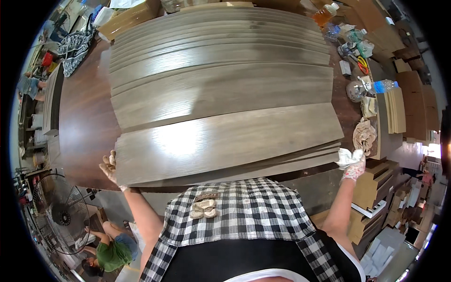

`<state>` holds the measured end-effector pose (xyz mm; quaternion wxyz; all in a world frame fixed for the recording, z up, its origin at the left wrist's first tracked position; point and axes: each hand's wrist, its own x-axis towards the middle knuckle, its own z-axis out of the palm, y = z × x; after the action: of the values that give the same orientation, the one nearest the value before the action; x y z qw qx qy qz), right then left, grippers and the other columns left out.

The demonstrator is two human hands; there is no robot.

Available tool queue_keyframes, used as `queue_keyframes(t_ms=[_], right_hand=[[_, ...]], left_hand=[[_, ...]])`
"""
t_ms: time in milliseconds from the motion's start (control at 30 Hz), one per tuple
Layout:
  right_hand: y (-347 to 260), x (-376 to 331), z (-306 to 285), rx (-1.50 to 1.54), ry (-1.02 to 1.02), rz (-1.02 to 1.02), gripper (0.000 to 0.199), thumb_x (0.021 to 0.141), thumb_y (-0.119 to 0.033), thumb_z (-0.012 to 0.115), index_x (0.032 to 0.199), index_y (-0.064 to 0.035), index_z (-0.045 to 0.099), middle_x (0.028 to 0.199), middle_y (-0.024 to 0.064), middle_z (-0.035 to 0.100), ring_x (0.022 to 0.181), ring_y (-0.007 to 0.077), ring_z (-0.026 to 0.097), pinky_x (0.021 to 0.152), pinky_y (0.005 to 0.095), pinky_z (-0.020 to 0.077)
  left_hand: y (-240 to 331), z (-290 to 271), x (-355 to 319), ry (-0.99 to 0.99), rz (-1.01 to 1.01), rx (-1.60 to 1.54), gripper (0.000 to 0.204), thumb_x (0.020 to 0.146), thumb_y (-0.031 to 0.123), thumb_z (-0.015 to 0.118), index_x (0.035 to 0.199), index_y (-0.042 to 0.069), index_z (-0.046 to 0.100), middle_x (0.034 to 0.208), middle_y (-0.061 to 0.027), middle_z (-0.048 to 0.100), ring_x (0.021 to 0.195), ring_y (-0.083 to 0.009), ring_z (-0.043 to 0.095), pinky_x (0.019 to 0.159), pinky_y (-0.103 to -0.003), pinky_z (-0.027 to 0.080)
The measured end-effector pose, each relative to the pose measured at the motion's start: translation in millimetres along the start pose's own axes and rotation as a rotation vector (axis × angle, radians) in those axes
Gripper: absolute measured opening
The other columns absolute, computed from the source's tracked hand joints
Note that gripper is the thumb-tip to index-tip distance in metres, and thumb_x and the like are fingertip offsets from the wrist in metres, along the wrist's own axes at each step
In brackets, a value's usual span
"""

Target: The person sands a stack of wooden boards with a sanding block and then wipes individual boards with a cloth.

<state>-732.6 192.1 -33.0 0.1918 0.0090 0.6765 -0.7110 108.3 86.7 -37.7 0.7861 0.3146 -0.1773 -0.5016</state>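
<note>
Wood-grain grey-brown planks point(225, 136) lie fanned out in overlapping rows across a dark table point(89, 108). The nearest ones are stacked at the table's front edge. My left hand point(109, 168), in a soiled glove, is at the left end of the nearest plank, its fingers apart and holding nothing. At the opposite end, my right hand point(354, 170), in a flower-patterned glove, is closed on a crumpled white cloth point(348, 158) beside the plank ends. The cloth partly hides those fingers.
Along the right side are a beige rag point(364, 136), plastic bottles point(384, 86), and yellow-red scissors point(362, 65). A cardboard box point(131, 19) and a patterned bag point(75, 49) sit at the far left. A fan point(61, 214) and a seated person point(112, 251) are at the lower left.
</note>
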Motion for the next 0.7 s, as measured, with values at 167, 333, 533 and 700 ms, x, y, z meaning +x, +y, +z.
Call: queue_keyframes(t_ms=[167, 333, 533, 700], right_hand=[[-92.0, -83.8, 87.9, -0.621, -0.094, -0.668, 0.028, 0.088, -0.019, 0.046, 0.106, -0.0021, 0.059, 0.093, 0.0085, 0.061, 0.083, 0.0201, 0.059, 0.075, 0.0290, 0.0504], [-66.2, -157.9, 210.2, -0.728, -0.818, -0.778, 0.027, 0.083, -0.019, 0.052, 0.102, -0.0012, 0.060, 0.100, 0.0111, 0.061, 0.093, 0.0193, 0.058, 0.084, 0.0307, 0.0466], [-27.4, -223.4, 276.8, -1.529, -1.190, -1.014, 0.027, 0.082, -0.035, 0.049, 0.093, -0.0150, 0.064, 0.094, 0.0055, 0.064, 0.090, 0.0247, 0.058, 0.080, 0.0362, 0.0450], [-30.1, -228.7, 252.9, -1.398, -1.227, -1.044, 0.024, 0.081, -0.031, 0.050, 0.086, -0.0130, 0.065, 0.086, 0.0078, 0.064, 0.086, 0.0262, 0.058, 0.079, 0.0369, 0.0448]], left_hand=[[74.8, -18.4, 12.4, -0.287, -0.302, 0.178, 0.054, 0.091, 0.048, 0.030, 0.127, 0.009, 0.043, 0.113, -0.0114, 0.056, 0.113, -0.0258, 0.045, 0.101, -0.041, 0.028], [38.1, 115.0, 25.7, -0.210, -0.073, 1.057, 0.045, 0.093, 0.035, 0.033, 0.118, 0.001, 0.049, 0.111, -0.0106, 0.056, 0.108, -0.0201, 0.049, 0.098, -0.036, 0.034], [-89.5, 218.2, -6.9, -0.865, 0.025, 1.687, 0.025, 0.085, 0.027, 0.051, 0.098, 0.008, 0.062, 0.094, -0.0113, 0.060, 0.090, -0.0254, 0.056, 0.081, -0.035, 0.043], [-105.0, 227.3, -19.3, -0.956, 0.128, 1.960, 0.022, 0.081, 0.024, 0.054, 0.092, 0.006, 0.062, 0.084, -0.0130, 0.057, 0.084, -0.0298, 0.055, 0.075, -0.038, 0.044]])
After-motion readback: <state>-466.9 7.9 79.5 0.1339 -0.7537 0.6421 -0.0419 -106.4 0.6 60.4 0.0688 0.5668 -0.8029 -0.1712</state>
